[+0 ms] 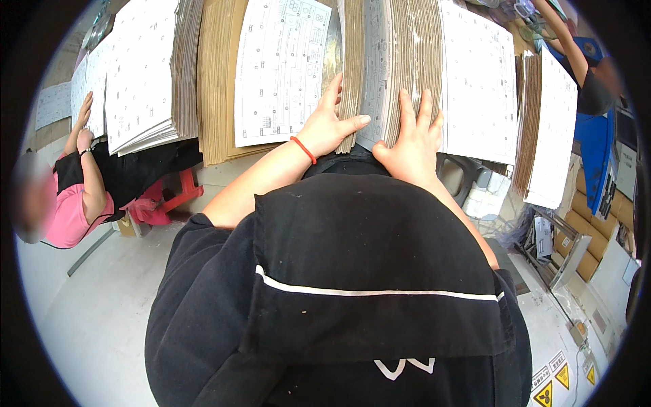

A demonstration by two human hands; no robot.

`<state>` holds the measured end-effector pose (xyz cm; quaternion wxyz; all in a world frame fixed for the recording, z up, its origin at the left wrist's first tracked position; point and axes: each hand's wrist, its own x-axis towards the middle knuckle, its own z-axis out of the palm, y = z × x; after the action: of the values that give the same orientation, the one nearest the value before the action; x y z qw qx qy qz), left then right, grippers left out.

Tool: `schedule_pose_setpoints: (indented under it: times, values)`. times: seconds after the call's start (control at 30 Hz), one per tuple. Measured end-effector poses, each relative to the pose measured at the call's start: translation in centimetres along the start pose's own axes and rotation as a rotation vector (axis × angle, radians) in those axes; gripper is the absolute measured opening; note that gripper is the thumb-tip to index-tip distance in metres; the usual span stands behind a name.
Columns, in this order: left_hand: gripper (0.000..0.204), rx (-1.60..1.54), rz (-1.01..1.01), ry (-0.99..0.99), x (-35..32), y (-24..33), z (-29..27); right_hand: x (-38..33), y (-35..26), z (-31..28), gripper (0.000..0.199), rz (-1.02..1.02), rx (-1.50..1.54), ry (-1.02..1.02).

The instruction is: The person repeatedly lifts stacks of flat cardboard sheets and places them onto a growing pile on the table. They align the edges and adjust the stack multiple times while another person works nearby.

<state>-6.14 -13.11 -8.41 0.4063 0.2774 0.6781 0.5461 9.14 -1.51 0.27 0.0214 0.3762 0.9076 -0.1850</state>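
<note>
My left hand (325, 126) lies against a narrow stack of sheets (350, 54) seen by its brown edges. Its fingers stretch along the stack's left side, and the thumb reaches across toward the right. Close beside it, my right hand (415, 144) spreads its fingers over the brown edges of a thicker stack (412, 47). Between the two stacks a grey printed sheet face (374, 74) shows. Left of my left hand lies a white printed sheet (279, 74) on a wide brown-edged stack (218, 88). Another white printed sheet (478, 85) is right of my right hand.
More stacks of printed sheets (146, 74) stand to the left, others (553, 129) at the far right. A co-worker in pink (74, 197) touches sheets at the left; another person's arm (566, 41) is at the upper right. A metal frame (569, 251) stands lower right.
</note>
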Motion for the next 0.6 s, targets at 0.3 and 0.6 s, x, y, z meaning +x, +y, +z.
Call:
schedule_pose_setpoints:
  times: [0.3, 0.6]
  values:
    - [0.113, 0.062, -0.029, 0.016, -0.4, 1.4, 0.2, -0.1, -0.7, -0.1, 0.106, -0.024, 0.015, 0.028]
    - [0.106, 0.04, -0.021, 0.013, -0.3, 1.1, 0.3, -0.1, -0.8, 0.0, 0.111, -0.027, -0.005, 0.031]
